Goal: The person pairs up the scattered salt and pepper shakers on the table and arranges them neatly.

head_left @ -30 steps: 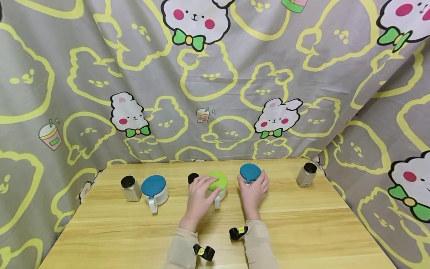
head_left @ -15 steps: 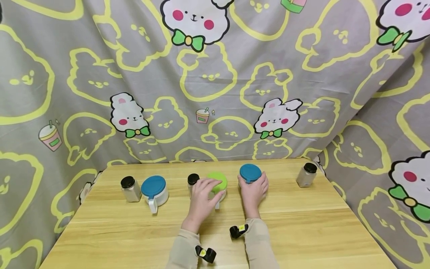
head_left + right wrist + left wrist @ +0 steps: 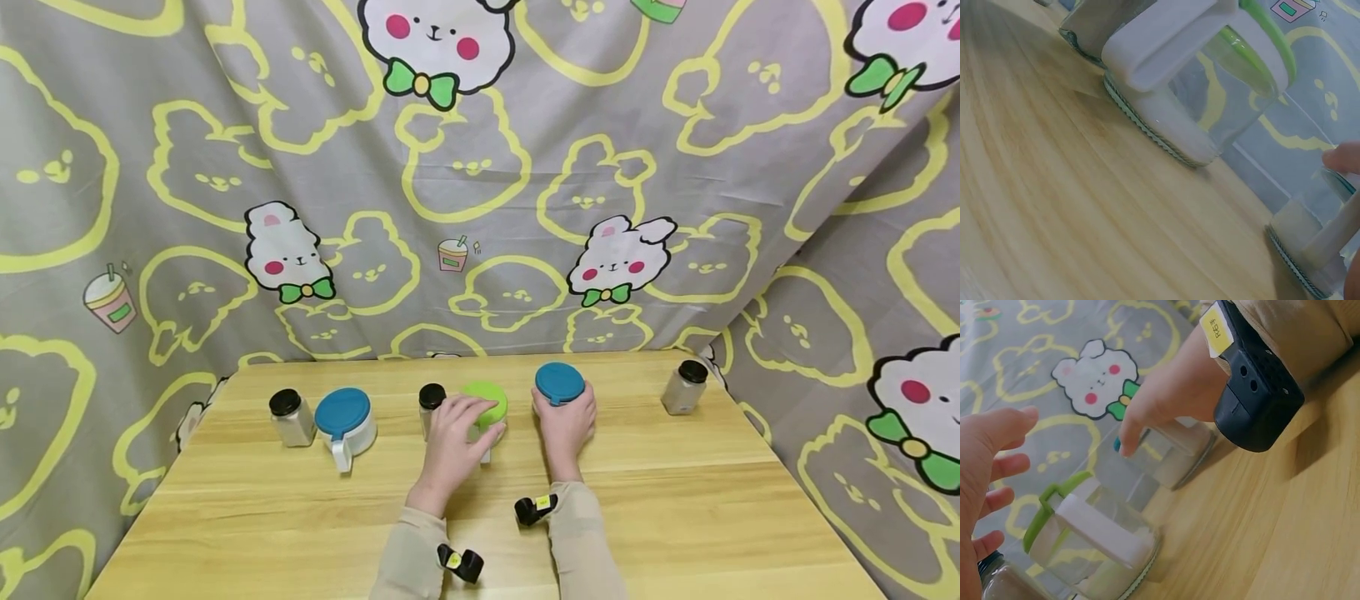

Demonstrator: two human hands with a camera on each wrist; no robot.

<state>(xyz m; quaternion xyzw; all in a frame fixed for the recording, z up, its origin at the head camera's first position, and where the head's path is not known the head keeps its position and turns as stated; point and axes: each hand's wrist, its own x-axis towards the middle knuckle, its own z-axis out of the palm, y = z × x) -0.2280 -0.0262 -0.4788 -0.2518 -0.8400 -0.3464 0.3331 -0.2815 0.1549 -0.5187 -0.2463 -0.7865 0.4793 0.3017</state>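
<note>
My right hand (image 3: pixel 566 429) grips a glass seasoning jar with a blue lid (image 3: pixel 559 382) around its side, its handle mostly covered by the hand. In the right wrist view, a fingertip (image 3: pixel 1342 157) touches that jar near its top. The jar's base rests on the table. My left hand (image 3: pixel 454 442) hovers in front of a similar jar with a green lid (image 3: pixel 491 402) and a white handle (image 3: pixel 1107 531). The left wrist view has its fingers spread and bent slightly, apart from the green-lidded jar. Just left of it stands a black-capped bottle (image 3: pixel 432 400), partly hidden by the left hand.
Another blue-lidded jar (image 3: pixel 345 417) with a white handle stands on the left, beside a second black-capped bottle (image 3: pixel 292 419). A third black-capped bottle (image 3: pixel 685 389) is at the far right of the wooden table (image 3: pixel 300 533). A patterned curtain (image 3: pixel 480 192) hangs behind.
My left hand has shifted slightly right and toward me, so more of the black-capped bottle shows and less of the green-lidded jar's handle. My right hand stays on the blue-lidded jar.
</note>
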